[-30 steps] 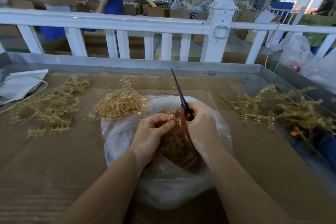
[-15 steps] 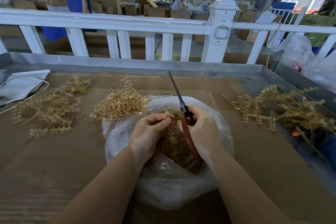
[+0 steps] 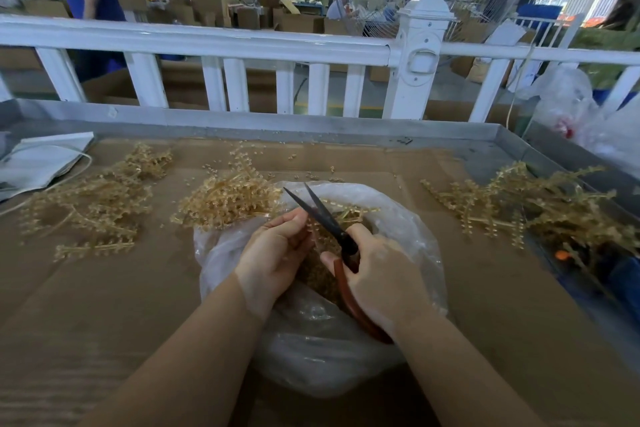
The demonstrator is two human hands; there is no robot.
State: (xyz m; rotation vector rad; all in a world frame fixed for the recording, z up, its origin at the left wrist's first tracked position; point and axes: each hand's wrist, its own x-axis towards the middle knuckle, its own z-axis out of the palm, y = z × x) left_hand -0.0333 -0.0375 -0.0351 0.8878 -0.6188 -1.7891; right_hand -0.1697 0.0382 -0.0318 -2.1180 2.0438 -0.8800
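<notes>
My right hand (image 3: 381,274) grips red-handled scissors (image 3: 332,229) over the mouth of a clear plastic bag (image 3: 311,340). The dark blades are spread apart and point up and to the left. My left hand (image 3: 273,256) pinches a small golden plastic sprig (image 3: 313,230) right beside the blades. The bag lies on the cardboard-covered table (image 3: 104,305) and holds many small golden cut pieces, partly hidden by both hands.
Piles of golden plastic sprigs lie at the left (image 3: 93,201), behind the bag (image 3: 228,198) and at the right (image 3: 530,204). A white folded item (image 3: 38,159) sits far left. A white railing (image 3: 207,42) runs behind the metal table rim.
The scissor blades, together before, have spread apart and tilted lower to the left. My left hand's fingers moved up toward the blades.
</notes>
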